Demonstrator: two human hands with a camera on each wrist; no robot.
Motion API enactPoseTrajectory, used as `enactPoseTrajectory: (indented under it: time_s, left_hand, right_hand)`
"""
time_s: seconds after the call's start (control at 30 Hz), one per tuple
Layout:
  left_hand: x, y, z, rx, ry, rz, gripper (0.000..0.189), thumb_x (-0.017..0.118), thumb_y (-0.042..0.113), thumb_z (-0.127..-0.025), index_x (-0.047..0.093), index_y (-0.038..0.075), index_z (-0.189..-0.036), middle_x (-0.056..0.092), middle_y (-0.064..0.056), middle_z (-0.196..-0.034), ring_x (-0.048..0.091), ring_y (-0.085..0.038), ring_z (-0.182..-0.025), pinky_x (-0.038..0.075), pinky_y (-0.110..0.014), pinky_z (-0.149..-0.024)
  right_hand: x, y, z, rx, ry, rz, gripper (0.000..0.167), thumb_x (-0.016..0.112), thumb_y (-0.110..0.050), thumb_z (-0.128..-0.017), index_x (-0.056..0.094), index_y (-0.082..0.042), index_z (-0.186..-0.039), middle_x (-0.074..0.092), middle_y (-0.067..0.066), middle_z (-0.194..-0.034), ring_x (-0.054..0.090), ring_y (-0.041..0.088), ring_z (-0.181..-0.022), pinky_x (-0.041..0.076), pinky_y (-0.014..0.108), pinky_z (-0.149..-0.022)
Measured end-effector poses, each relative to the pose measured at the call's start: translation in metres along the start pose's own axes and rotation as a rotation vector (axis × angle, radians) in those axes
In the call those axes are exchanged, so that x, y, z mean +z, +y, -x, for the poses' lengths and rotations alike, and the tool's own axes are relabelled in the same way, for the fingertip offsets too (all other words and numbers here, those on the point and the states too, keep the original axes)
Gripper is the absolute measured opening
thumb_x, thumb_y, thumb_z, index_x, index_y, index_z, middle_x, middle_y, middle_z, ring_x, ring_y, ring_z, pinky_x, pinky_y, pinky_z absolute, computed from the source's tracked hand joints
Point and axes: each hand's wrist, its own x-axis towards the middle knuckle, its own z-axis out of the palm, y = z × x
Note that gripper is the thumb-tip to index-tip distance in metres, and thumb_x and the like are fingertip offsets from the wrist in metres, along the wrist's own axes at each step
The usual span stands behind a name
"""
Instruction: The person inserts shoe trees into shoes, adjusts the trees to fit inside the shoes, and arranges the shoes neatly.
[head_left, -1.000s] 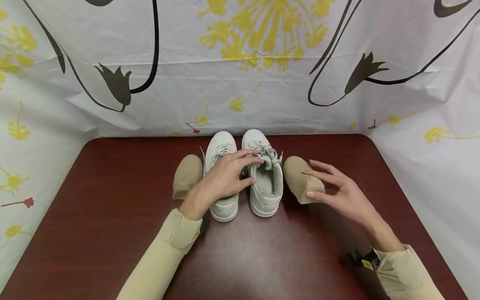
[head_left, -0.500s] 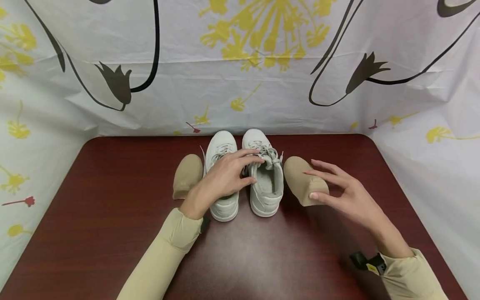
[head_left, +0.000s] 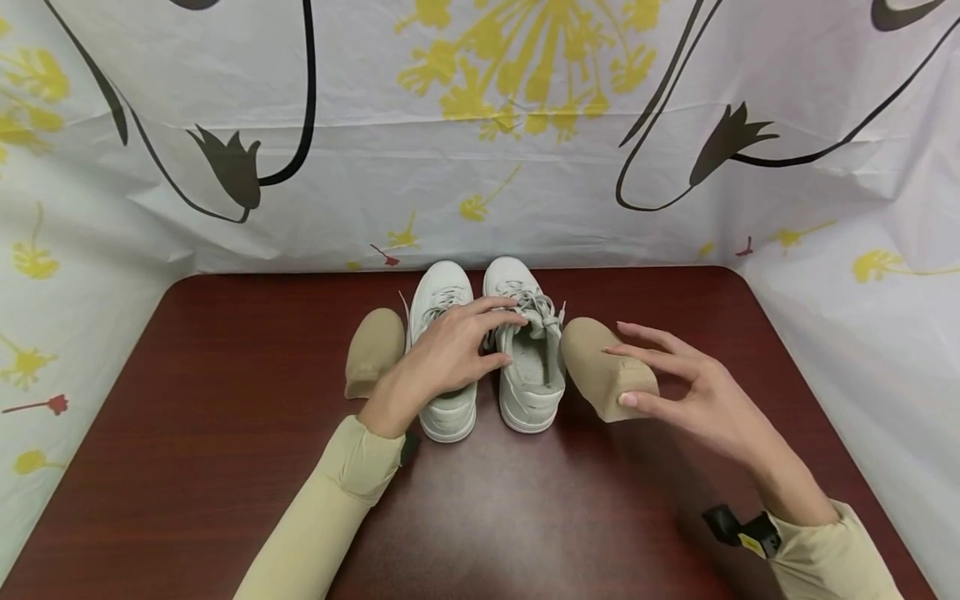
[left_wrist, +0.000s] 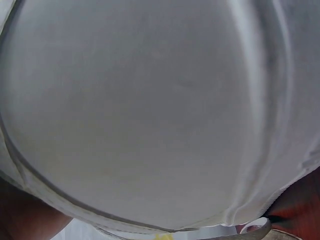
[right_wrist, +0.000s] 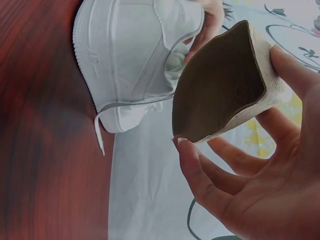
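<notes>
My right hand [head_left: 701, 400] holds a hollow beige shoe form [head_left: 600, 367] beside the right-hand white sneaker [head_left: 528, 408], thumb on its near end and fingertips along its side. The right wrist view looks into the dark hollow of that form [right_wrist: 215, 80], gripped at its edges. Across the left-hand white sneaker [head_left: 447, 421] lies my left hand [head_left: 457, 350], fingers relaxed and spread, fingertips at the tongue and collar of the right-hand sneaker. The pale side of a sneaker [left_wrist: 135, 115] fills the left wrist view, where the fingers are hidden.
Another beige shoe form [head_left: 375, 350] rests on the dark red table [head_left: 247, 400], left of the sneakers. A loose lace [right_wrist: 100, 135] hangs from the right-hand sneaker. A white patterned sheet [head_left: 360, 192] rises behind the table's back edge and along its sides.
The right hand has shifted slightly back and right, tilting the shoe form so its near end swings toward the person. The left hand and both sneakers have stayed in place.
</notes>
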Motion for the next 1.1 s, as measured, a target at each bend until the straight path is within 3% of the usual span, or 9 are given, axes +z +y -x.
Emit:
enactPoseTrajectory:
  time_s: [0.13,0.33,0.57,1.1]
  left_hand:
    - [0.001,0.000,0.000,0.007,0.008,0.009,0.045,0.077,0.019,-0.086,0.066,0.019,-0.130,0.053,-0.004,-0.145,0.056,-0.026,-0.126,0.042,-0.041,-0.105]
    - [0.001,-0.001,0.000,0.016,0.021,0.018,0.041,0.074,0.014,-0.089,0.067,0.019,-0.129,0.054,-0.004,-0.144,0.056,-0.025,-0.126,0.043,-0.040,-0.105]
    - [0.002,-0.002,0.000,0.009,0.017,0.025,0.040,0.074,0.013,-0.089,0.066,0.018,-0.129,0.053,-0.004,-0.144,0.055,-0.025,-0.127,0.042,-0.041,-0.105]
    - [0.002,-0.001,-0.002,-0.014,0.011,0.030,0.040,0.076,0.017,-0.088,0.067,0.019,-0.127,0.053,-0.003,-0.144,0.053,-0.023,-0.129,0.041,-0.041,-0.107]
  right_hand:
    - [0.000,-0.004,0.001,-0.016,-0.017,-0.021,0.056,0.083,-0.010,-0.080,0.066,-0.027,-0.131,0.048,-0.006,-0.147,0.046,0.007,-0.132,0.035,0.011,-0.098]
    - [-0.001,-0.008,0.002,-0.022,-0.033,-0.045,0.055,0.082,-0.008,-0.081,0.066,-0.024,-0.132,0.046,-0.005,-0.149,0.046,0.005,-0.131,0.046,0.013,-0.089]
    - [-0.002,-0.012,0.002,-0.030,-0.051,-0.042,0.055,0.083,-0.010,-0.080,0.066,-0.027,-0.130,0.047,-0.006,-0.148,0.049,0.014,-0.131,0.039,0.012,-0.095]
    - [0.003,-0.019,-0.002,-0.032,-0.092,-0.032,0.053,0.083,-0.016,-0.081,0.066,-0.030,-0.130,0.049,-0.007,-0.147,0.051,0.013,-0.129,0.035,0.012,-0.099]
